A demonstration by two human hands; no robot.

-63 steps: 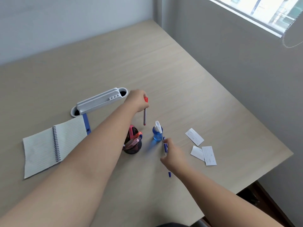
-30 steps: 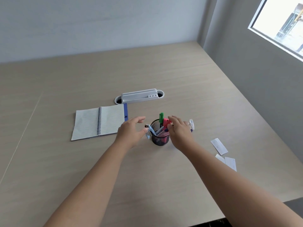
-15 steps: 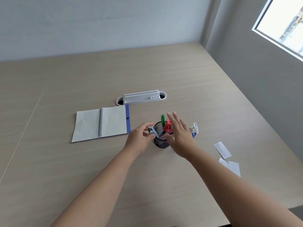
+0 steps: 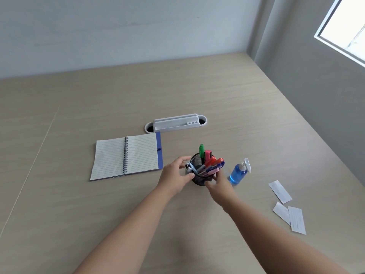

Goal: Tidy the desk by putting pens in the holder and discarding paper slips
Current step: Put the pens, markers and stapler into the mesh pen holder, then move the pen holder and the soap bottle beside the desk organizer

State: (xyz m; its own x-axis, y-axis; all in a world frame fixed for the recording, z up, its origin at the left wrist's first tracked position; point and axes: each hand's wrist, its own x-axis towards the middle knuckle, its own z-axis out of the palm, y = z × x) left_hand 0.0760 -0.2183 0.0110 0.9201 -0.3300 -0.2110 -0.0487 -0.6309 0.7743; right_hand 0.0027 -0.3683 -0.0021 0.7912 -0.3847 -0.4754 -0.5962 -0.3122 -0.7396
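A black mesh pen holder [image 4: 198, 179] stands on the desk with several pens and markers [image 4: 210, 164] leaning out of it. My left hand [image 4: 173, 177] wraps its left side, and a silver-ended pen [image 4: 189, 167] at the rim sits between thumb and forefinger. On the holder's front right side rests my right hand [image 4: 220, 184], fingers curled against the mesh. Three white paper slips lie flat to the right: one [image 4: 279, 191] nearer the wall, two overlapping [image 4: 295, 221] closer to me.
A blue pump bottle [image 4: 237, 176] stands just right of the holder, close to my right hand. An open spiral notebook [image 4: 126, 155] lies to the left. A white cable-port cover [image 4: 175, 123] sits behind. The desk's right edge [image 4: 325, 139] runs along the grey wall.
My right hand has dropped from above the pens to the holder's front right side. My left hand has closed in on the holder's left. The pens held two seconds ago now stand in the holder.
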